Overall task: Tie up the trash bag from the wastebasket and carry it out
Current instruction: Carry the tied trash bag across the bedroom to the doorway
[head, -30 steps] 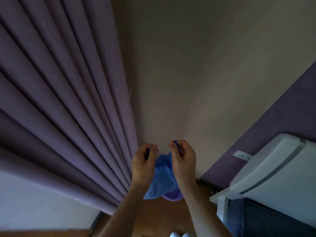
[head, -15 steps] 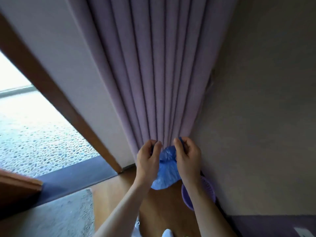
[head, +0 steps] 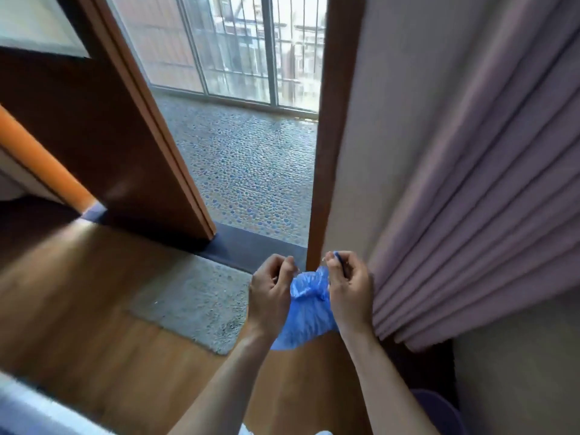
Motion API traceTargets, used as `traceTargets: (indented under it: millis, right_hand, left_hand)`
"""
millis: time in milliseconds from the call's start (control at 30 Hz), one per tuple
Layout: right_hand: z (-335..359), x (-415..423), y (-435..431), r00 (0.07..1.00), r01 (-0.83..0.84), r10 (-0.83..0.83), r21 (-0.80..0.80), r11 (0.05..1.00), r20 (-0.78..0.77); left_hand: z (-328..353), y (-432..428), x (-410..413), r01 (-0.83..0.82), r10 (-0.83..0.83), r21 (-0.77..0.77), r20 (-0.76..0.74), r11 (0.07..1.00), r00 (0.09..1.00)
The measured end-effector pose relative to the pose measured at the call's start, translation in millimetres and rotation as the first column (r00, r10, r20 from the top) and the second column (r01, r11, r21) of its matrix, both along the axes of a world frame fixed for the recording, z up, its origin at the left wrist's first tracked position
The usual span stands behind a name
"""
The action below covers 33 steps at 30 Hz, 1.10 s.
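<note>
A small blue plastic trash bag (head: 306, 312) hangs in the air between my two hands, at chest height in front of me. My left hand (head: 271, 296) is closed on the bag's top edge on the left side. My right hand (head: 348, 291) pinches a thin blue strip of the bag's top on the right, held slightly higher. The bag's body bulges below the hands. The purple wastebasket (head: 436, 409) shows only as a rim at the lower right, behind my right forearm.
An open brown door (head: 103, 146) stands to the left, with a doorway onto a pebbled balcony floor (head: 251, 171) straight ahead. A grey mat (head: 194, 296) lies on the wooden floor before the threshold. Purple curtains (head: 477, 196) hang close on the right.
My view has swung left from the wall and curtain to the open doorway. Both hands keep hold of the bag, now slightly farther apart, and the wastebasket has slid to the lower right.
</note>
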State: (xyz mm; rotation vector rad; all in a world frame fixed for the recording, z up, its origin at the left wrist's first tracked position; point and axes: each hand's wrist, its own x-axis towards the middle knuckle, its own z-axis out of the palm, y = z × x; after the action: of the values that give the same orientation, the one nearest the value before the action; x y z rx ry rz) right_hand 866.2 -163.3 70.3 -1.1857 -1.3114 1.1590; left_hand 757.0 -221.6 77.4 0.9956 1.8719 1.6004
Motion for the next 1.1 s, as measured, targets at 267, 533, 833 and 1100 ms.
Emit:
traceTargets:
  millis: [267, 533, 833, 1100]
  right_hand:
    - [-2, -139, -56, 0.941, -0.335, 0.333, 0.034, 0.942, 0.063]
    - [-5, -267, -140, 0.78, -0.622, 0.618, 0.02, 0.783, 0.098]
    - [-9, -374, -224, 0.605, -0.792, 0.786, -0.006, 0.61, 0.127]
    - [-13, -461, -265, 0.478, -0.873, 0.862, -0.019, 0.488, 0.167]
  left_hand:
    - [-8, -92, -115, -0.303, 0.304, -0.029, 0.057, 0.953, 0.951]
    - [-13, -196, -223, -0.571, 0.57, -0.001, 0.057, 0.821, 0.819]
    - [-22, -303, -306, -0.752, 0.751, -0.003, 0.062, 0.659, 0.658]
    - [-27, -356, -365, -0.854, 0.853, -0.043, 0.092, 0.519, 0.514]
